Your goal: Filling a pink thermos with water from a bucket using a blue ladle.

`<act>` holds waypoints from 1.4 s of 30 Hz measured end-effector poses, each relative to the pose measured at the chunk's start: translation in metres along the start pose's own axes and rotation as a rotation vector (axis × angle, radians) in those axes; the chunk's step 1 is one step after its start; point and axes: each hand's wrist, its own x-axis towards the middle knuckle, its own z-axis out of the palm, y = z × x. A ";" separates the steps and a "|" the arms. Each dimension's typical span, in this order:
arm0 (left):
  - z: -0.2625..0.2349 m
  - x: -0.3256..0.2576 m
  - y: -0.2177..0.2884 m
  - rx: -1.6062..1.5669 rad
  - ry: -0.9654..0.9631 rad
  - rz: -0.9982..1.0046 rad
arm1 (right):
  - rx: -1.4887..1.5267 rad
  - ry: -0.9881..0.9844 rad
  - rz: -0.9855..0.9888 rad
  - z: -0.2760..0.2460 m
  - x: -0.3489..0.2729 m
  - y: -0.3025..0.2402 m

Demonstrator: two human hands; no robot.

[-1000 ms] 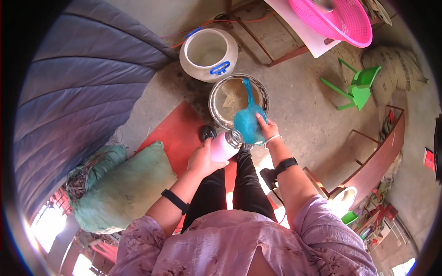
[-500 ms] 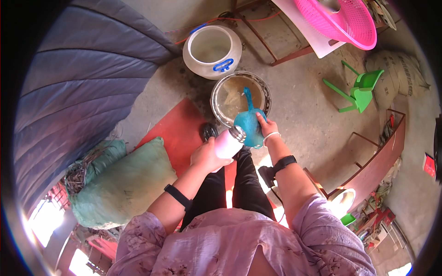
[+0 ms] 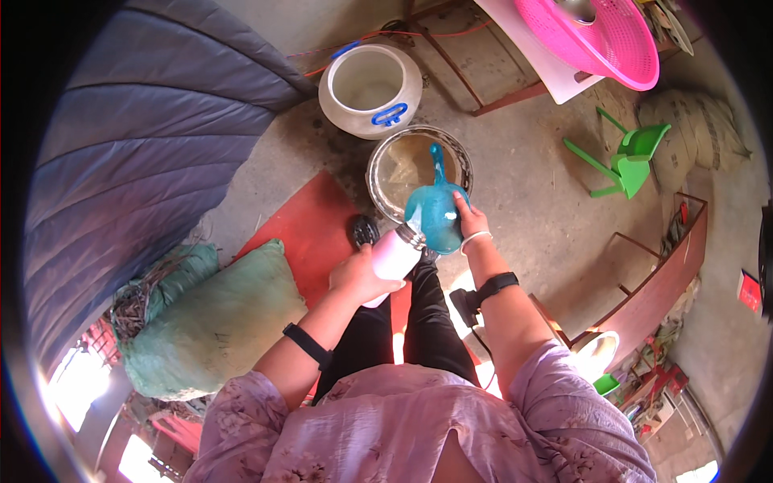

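My left hand (image 3: 354, 278) is wrapped round a pale pink vacuum bottle (image 3: 391, 258) with a bare metal neck. The bottle tilts up and to the right, its mouth at the edge of a translucent blue water dipper (image 3: 439, 221). A clear, whitish streak, which looks like water, shows between the mouth and the dipper. My right hand (image 3: 473, 222) grips the dipper's bowl by its right side, thumb on top. The dipper's handle points away from me, over a round metal basin (image 3: 376, 191) on the floor. Shallow, cloudy liquid seems to lie in the basin.
Behind the basin stands a wide-mouthed pale pot (image 3: 332, 109) with blue handles. A green sack (image 3: 217, 322) and a red mat (image 3: 302, 229) lie to the left. At right are a green chair (image 3: 636, 165) and a brown wooden frame (image 3: 660, 270); a pink basket (image 3: 620, 60) sits far right.
The dipper has turned slightly, showing more of its bowl, and its handle has swung a little. The bottle has shifted slightly left, and a whitish streak now shows at its mouth.
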 end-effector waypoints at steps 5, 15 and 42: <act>0.003 0.003 -0.006 -0.036 0.029 0.008 | 0.091 -0.015 -0.007 -0.014 -0.002 -0.009; 0.000 -0.004 -0.005 -0.066 0.052 0.084 | 0.260 -0.136 0.036 -0.033 -0.003 -0.012; -0.011 -0.026 0.014 0.024 -0.065 0.139 | 0.323 -0.273 0.097 -0.022 0.014 0.007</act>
